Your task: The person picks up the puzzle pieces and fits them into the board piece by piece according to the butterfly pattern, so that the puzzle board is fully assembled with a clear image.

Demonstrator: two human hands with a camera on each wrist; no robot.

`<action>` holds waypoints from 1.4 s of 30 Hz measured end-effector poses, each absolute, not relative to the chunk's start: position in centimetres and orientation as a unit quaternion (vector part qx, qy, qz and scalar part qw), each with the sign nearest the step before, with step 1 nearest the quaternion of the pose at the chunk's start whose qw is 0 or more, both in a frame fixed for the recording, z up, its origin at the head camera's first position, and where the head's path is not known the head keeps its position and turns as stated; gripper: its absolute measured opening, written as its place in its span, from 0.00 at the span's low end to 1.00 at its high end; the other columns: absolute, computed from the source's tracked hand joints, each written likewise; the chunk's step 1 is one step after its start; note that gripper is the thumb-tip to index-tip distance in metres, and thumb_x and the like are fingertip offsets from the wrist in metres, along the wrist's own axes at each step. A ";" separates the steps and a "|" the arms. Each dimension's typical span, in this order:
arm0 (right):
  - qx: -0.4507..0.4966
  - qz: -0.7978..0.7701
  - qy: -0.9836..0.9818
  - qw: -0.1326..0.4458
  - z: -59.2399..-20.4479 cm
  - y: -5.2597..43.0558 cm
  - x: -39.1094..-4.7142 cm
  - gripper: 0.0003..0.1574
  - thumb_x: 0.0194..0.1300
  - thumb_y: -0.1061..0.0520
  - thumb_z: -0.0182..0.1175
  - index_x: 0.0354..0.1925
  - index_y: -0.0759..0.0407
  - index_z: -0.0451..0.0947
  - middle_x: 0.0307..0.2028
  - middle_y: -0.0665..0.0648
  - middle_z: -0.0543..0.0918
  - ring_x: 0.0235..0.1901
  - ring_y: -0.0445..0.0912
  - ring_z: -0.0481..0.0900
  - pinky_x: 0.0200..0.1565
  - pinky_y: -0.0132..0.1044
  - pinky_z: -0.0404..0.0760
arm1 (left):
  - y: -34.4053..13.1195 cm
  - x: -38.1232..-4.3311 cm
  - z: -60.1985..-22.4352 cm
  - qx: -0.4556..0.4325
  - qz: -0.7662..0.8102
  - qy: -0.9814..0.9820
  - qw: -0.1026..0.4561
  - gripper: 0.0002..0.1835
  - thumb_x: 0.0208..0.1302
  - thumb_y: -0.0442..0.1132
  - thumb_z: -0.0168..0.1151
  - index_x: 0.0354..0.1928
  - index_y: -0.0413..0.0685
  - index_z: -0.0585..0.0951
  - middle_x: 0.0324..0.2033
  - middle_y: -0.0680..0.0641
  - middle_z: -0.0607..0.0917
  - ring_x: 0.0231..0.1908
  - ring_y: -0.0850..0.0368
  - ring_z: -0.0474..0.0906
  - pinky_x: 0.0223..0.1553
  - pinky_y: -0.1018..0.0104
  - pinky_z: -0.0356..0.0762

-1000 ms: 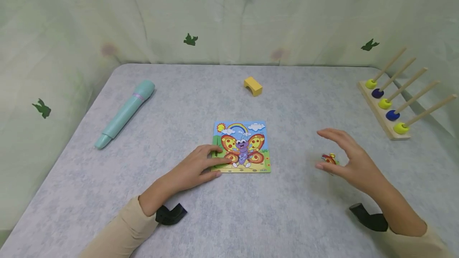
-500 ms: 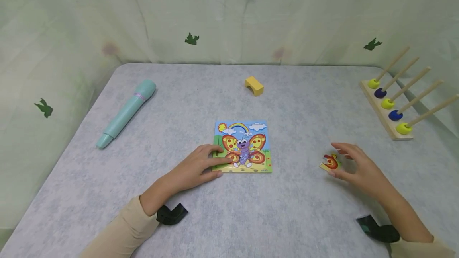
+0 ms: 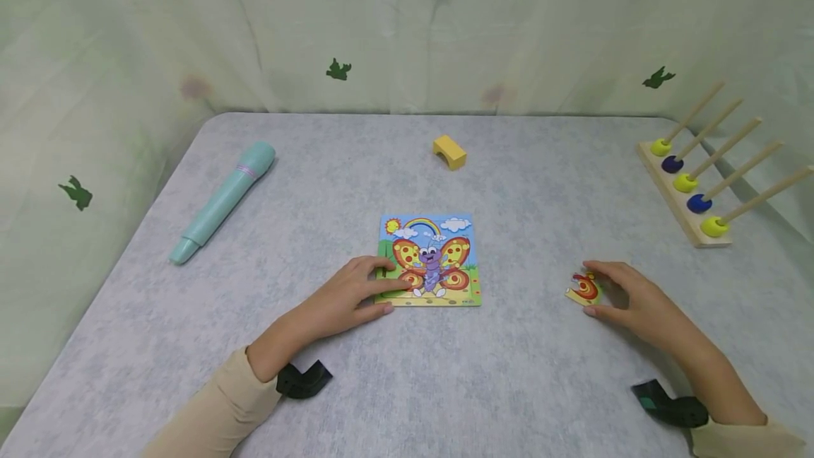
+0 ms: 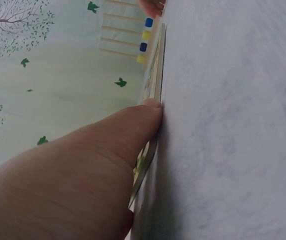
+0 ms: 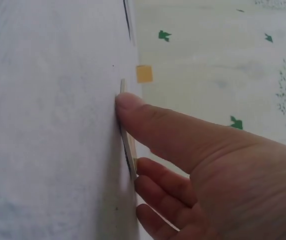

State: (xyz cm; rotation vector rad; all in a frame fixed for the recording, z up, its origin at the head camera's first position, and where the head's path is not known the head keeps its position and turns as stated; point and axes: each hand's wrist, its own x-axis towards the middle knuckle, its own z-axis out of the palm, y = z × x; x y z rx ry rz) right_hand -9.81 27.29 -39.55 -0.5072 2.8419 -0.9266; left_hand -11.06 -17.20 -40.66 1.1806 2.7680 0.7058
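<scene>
My left hand (image 3: pixel 343 295) rests on the left side of a square butterfly jigsaw puzzle (image 3: pixel 454 260) lying flat on the table. Two of its fingers lie on the picture, and the thumb is at the near left edge; the left wrist view has that thumb (image 4: pixel 133 127) against the board's thin side. Farther right, my right hand (image 3: pixel 645 306) pinches a loose puzzle piece (image 3: pixel 585 290) with a red and yellow swirl. Seen from the right wrist, the thumb is on one edge of this thin piece (image 5: pixel 129 145) and curled fingers are at its end. It is close to the tabletop.
A yellow arch block (image 3: pixel 450 152) stands behind the puzzle. At the left lies a turquoise toy microphone (image 3: pixel 222 203). Toward the right edge is a wooden peg rack (image 3: pixel 683 196) with yellow and blue beads. A patterned cloth backdrop (image 3: pixel 394 27) borders the grey table.
The right hand's thumb and fingers have come together from a wide spread onto the loose piece, which has turned slightly. The left hand and the puzzle have stayed put.
</scene>
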 end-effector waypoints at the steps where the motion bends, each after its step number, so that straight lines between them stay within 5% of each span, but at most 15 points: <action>1: -0.168 -0.304 0.936 0.055 -39.5 27.2 -9.8 0.41 0.50 0.53 0.68 0.58 0.68 0.63 0.53 0.68 0.68 0.52 0.61 0.64 0.49 0.60 0.61 | -17.2 -11.1 -40.7 0.380 0.228 0.896 0.026 0.20 0.61 0.49 0.56 0.57 0.64 0.74 0.56 0.49 0.67 0.58 0.52 0.58 0.56 0.55 0.57; 11: -0.187 -0.294 0.937 0.030 -39.6 26.6 -9.4 0.32 0.46 0.64 0.69 0.52 0.67 0.71 0.48 0.64 0.66 0.47 0.58 0.66 0.44 0.57 0.66 | -17.1 -11.1 -40.6 0.382 0.231 0.894 0.027 0.20 0.61 0.49 0.56 0.57 0.64 0.74 0.56 0.49 0.67 0.57 0.52 0.59 0.56 0.54 0.57; 15: -0.213 -0.288 0.934 -0.004 -38.8 26.1 -9.1 0.33 0.45 0.64 0.69 0.52 0.65 0.72 0.48 0.61 0.66 0.46 0.54 0.67 0.46 0.36 0.69 | -17.0 -11.1 -40.6 0.387 0.232 0.892 0.021 0.20 0.61 0.49 0.56 0.56 0.63 0.75 0.55 0.49 0.68 0.57 0.52 0.59 0.56 0.55 0.57; 20: -0.244 -0.308 0.919 -0.027 -37.4 24.6 -8.7 0.36 0.43 0.69 0.69 0.54 0.63 0.71 0.50 0.58 0.66 0.46 0.49 0.66 0.45 0.14 0.59 | -17.1 -11.0 -40.6 0.384 0.232 0.893 0.023 0.20 0.61 0.49 0.56 0.56 0.63 0.74 0.56 0.49 0.68 0.57 0.52 0.59 0.56 0.54 0.57; 30: -0.329 -0.342 0.878 -0.058 -36.1 19.5 -9.6 0.37 0.43 0.67 0.69 0.55 0.58 0.71 0.51 0.52 0.66 0.48 0.44 0.65 0.45 0.26 0.70 | -17.1 -10.9 -40.5 0.378 0.229 0.897 0.023 0.20 0.61 0.48 0.57 0.56 0.63 0.75 0.55 0.48 0.68 0.57 0.51 0.59 0.56 0.54 0.57; 35: -0.366 -0.359 0.858 -0.020 -36.5 16.3 -10.7 0.32 0.49 0.62 0.67 0.55 0.59 0.71 0.52 0.52 0.65 0.50 0.45 0.65 0.43 0.40 0.74 | -17.0 -11.0 -40.5 0.375 0.230 0.898 0.022 0.19 0.61 0.49 0.56 0.55 0.63 0.75 0.55 0.48 0.68 0.57 0.51 0.60 0.56 0.53 0.57; 42: -0.367 -0.352 0.859 0.057 -38.1 13.7 -12.2 0.30 0.52 0.60 0.66 0.55 0.60 0.71 0.53 0.56 0.66 0.53 0.47 0.64 0.50 0.42 0.70 | -16.6 -10.9 -40.6 0.364 0.226 0.904 0.011 0.18 0.61 0.50 0.57 0.54 0.63 0.77 0.54 0.49 0.69 0.57 0.52 0.60 0.56 0.54 0.57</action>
